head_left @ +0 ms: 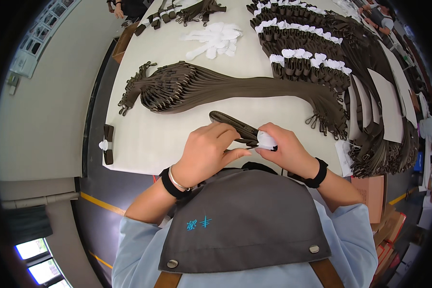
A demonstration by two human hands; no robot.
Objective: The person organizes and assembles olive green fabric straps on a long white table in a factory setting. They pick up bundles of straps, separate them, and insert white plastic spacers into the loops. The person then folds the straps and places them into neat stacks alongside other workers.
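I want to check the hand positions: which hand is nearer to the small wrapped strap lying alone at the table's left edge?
Left. The left hand is at the table's near edge, right of the wrapped strap. The right hand is farther right, pinching white paper on a folded brown strap.

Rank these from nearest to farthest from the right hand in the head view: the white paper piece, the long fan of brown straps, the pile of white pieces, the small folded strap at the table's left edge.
From the right hand:
1. White paper piece, under its fingertips.
2. Fan of brown straps, just beyond, mid-table.
3. Pile of white pieces, far side, upper middle.
4. Folded strap, far left edge.
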